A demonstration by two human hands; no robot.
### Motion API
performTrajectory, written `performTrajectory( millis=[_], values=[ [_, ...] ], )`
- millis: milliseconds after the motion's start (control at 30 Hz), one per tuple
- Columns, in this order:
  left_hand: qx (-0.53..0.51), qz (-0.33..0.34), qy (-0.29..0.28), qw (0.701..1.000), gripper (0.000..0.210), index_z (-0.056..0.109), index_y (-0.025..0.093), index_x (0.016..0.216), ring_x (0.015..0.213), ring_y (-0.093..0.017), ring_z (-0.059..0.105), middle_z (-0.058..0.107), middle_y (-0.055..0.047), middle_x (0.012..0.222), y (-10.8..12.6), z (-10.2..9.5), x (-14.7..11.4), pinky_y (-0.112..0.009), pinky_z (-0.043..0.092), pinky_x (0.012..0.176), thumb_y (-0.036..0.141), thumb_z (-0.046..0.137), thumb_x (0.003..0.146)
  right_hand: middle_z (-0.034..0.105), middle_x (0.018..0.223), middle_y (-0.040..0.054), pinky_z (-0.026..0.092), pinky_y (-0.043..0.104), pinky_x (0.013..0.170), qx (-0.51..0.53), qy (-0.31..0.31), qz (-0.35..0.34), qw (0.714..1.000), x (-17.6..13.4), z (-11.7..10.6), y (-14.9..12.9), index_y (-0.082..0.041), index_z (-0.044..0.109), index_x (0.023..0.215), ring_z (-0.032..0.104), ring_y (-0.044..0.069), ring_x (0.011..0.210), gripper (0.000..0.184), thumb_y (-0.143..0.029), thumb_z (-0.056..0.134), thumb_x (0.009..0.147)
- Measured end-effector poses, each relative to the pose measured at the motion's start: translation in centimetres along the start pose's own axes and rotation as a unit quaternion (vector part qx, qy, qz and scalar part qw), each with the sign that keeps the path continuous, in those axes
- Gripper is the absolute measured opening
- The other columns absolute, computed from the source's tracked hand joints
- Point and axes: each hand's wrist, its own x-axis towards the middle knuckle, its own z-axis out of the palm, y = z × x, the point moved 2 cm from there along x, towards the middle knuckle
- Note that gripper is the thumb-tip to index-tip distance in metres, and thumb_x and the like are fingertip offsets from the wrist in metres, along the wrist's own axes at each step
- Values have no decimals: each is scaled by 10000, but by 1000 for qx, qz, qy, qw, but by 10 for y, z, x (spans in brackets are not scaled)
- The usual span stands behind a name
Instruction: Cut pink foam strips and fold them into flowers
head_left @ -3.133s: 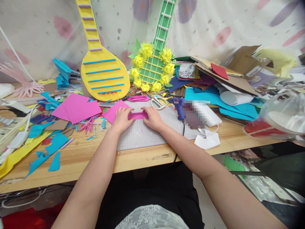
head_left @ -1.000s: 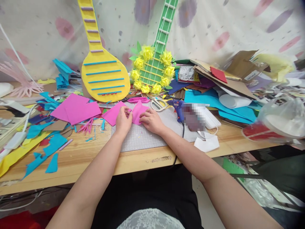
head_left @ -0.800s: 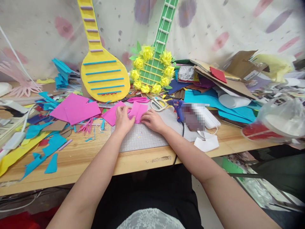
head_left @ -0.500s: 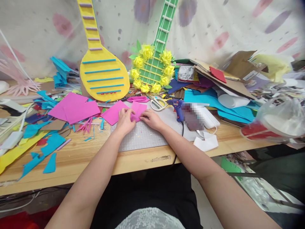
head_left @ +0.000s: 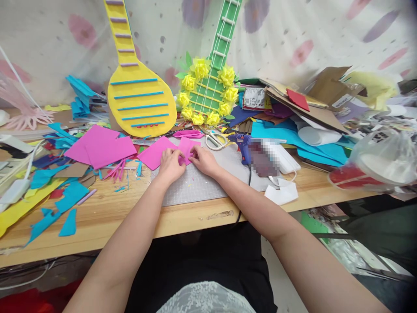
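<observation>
"Holding what?"
"Left hand [head_left: 171,167] and right hand [head_left: 205,161], nearly closed, pinch the pink sheet [head_left: 186,145] on the mat [head_left: 208,187], at eleven o'clock."
"Finished?"
"Apparently only part-creased; pink squares [head_left: 111,151] at nine o'clock lie flat."

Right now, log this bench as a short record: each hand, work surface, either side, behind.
Left hand: fingers on a pink sheet
Right hand: fingertips at the same sheet's right side
Work surface: gray gridded mat on a wooden table
To the left: more pink sheets, blue scraps
To the right: blue glue gun, partly pixelated area
Behind: yellow guitar-shaped piece; green one ringed with yellow flowers
</observation>
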Motion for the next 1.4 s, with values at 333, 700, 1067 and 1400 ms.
performTrajectory(
  millis=[333,700,1067,1400],
  values=[
    [11,-14,1,1000,115,655,229,778,1022,-284,484,498,-76,931,0,-1,0,-440,355,986,206,615,673,618,832,42,381,290,732,-24,7,-18,1000,-1,-1,-2,-180,564,871,513,168,806,58,-208,537,828],
    [19,-5,-19,1000,270,692,280,927,1045,-284,465,501,-78,957,2,-1,-1,-438,334,993,186,600,691,621,858,64,377,306,764,-60,3,-42,997,-3,-1,-5,-173,601,887,506,185,833,112,-213,500,855],
    [25,-17,9,999,133,721,263,807,1089,-295,448,523,-85,965,6,2,5,-491,273,1032,340,636,739,613,875,72,378,309,791,-79,-4,-36,996,-4,-1,-7,-162,607,889,499,194,864,112,-220,522,844],
    [80,-15,-33,996,189,718,297,893,1144,-281,425,520,-69,1050,8,-3,3,-492,185,1086,391,635,752,574,962,102,372,341,845,-102,-6,-44,994,-7,-1,-6,-155,584,951,473,217,931,169,-165,452,846]
  ],
)
